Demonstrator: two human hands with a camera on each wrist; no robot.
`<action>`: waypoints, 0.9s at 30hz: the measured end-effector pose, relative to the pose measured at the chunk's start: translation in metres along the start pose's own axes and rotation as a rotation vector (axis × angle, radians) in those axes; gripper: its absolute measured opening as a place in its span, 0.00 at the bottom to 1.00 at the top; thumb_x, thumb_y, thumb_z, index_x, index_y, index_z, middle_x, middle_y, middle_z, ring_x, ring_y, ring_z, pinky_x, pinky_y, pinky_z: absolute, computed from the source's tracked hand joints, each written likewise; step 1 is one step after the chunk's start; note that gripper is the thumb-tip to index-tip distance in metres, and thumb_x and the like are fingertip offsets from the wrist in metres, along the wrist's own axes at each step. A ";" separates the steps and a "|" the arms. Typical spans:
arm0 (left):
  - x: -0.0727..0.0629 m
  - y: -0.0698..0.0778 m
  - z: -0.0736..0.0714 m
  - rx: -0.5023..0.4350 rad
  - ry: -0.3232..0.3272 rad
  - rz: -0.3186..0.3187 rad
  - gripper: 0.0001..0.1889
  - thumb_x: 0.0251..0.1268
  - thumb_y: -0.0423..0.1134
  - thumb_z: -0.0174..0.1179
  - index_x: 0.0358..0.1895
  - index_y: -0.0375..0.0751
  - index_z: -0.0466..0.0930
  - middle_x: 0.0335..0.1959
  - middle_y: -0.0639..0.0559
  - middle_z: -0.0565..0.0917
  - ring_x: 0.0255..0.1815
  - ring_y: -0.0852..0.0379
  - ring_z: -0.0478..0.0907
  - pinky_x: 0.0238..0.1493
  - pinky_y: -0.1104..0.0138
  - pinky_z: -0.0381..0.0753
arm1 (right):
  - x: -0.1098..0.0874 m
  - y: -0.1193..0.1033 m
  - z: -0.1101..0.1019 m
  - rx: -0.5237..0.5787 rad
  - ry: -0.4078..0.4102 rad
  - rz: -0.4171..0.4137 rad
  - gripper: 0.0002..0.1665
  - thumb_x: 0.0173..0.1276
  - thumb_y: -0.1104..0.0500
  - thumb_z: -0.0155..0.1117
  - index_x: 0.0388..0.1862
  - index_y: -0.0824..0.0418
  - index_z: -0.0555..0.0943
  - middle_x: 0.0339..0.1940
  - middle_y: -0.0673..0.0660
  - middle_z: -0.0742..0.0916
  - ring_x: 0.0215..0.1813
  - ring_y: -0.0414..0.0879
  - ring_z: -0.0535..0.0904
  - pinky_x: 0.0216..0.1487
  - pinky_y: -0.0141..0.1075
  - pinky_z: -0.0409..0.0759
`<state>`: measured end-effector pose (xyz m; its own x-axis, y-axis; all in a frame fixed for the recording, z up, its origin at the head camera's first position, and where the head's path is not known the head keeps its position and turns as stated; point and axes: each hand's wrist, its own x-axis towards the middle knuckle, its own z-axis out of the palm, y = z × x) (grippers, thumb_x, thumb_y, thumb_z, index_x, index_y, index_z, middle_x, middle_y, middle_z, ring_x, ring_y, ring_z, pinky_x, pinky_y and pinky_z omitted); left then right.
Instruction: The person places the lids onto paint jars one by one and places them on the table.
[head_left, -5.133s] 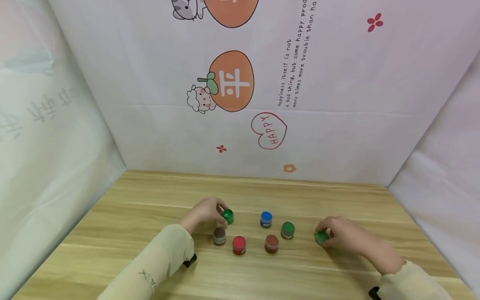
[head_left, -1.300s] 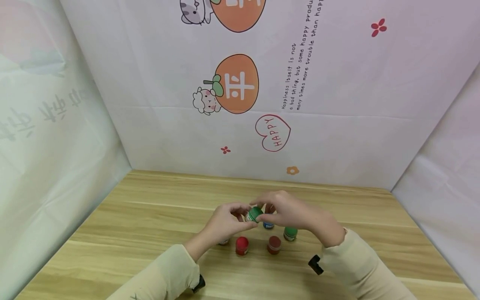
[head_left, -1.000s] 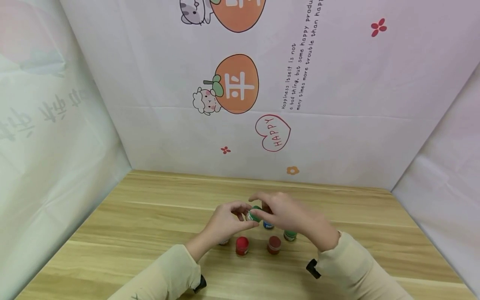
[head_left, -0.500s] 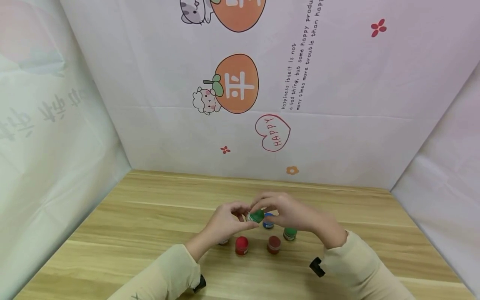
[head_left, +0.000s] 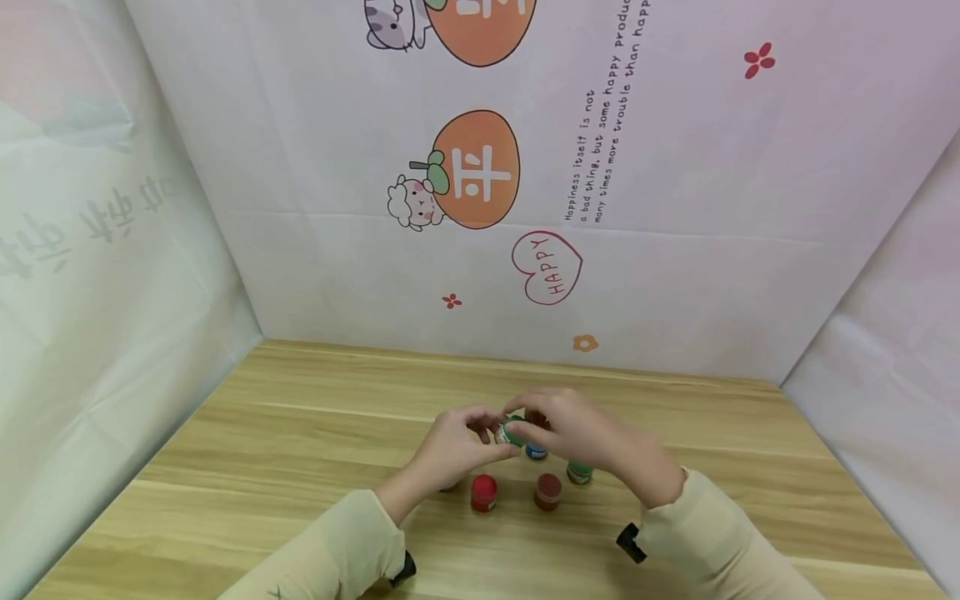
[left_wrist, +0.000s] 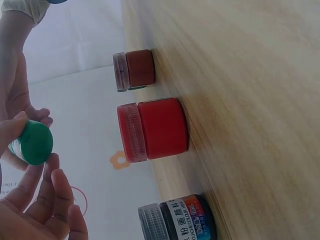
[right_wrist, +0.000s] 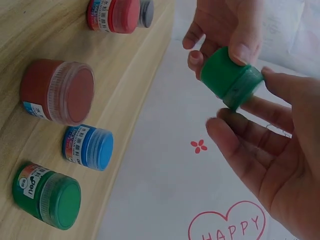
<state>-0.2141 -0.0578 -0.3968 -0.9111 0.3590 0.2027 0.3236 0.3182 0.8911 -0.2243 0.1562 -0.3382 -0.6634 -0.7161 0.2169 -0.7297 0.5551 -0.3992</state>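
A green paint jar (right_wrist: 218, 72) is held up above the table, tilted, with its clear-rimmed lid (right_wrist: 242, 89) turned toward the right hand. My left hand (head_left: 457, 442) grips the jar's body between thumb and fingers. At the lid, the thumb and fingertips of my right hand (head_left: 573, 429) pinch the rim from two sides. In the left wrist view the jar's green base (left_wrist: 37, 142) faces the camera. The right fingers cover part of the jar in the head view.
On the wooden table (head_left: 300, 467) stand a red jar (head_left: 483, 492), a brown jar (head_left: 548, 492), a blue jar (right_wrist: 87, 147), another green jar (right_wrist: 47, 195) and a black jar (left_wrist: 177, 220). A printed white backdrop (head_left: 337, 275) rises behind.
Five seconds ago the hands were far apart, each on a green thing; they have since come together at one green jar. Lately the right fingers shift back and forth round the lid while the left stays.
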 end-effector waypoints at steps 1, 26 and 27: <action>0.000 0.000 0.000 0.004 -0.001 0.002 0.15 0.59 0.46 0.77 0.47 0.46 0.88 0.35 0.61 0.84 0.37 0.56 0.78 0.38 0.64 0.79 | 0.000 -0.001 0.001 -0.016 0.005 0.007 0.15 0.79 0.51 0.61 0.55 0.59 0.85 0.31 0.43 0.83 0.30 0.32 0.74 0.32 0.32 0.77; -0.003 0.006 0.002 0.025 0.005 0.027 0.15 0.58 0.44 0.77 0.46 0.45 0.88 0.35 0.61 0.85 0.37 0.58 0.79 0.37 0.66 0.79 | -0.008 0.004 -0.005 0.122 0.002 -0.002 0.20 0.77 0.55 0.64 0.61 0.65 0.83 0.40 0.50 0.89 0.38 0.39 0.84 0.39 0.34 0.83; -0.003 0.006 0.002 0.021 0.003 0.024 0.15 0.58 0.44 0.77 0.46 0.45 0.88 0.36 0.61 0.85 0.37 0.58 0.79 0.37 0.66 0.79 | -0.009 0.004 -0.005 0.124 0.010 0.004 0.21 0.77 0.54 0.65 0.61 0.65 0.82 0.42 0.51 0.89 0.39 0.40 0.85 0.40 0.34 0.83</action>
<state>-0.2091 -0.0548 -0.3925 -0.9037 0.3638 0.2256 0.3510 0.3280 0.8771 -0.2220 0.1669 -0.3367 -0.6683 -0.7094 0.2236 -0.7014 0.5009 -0.5071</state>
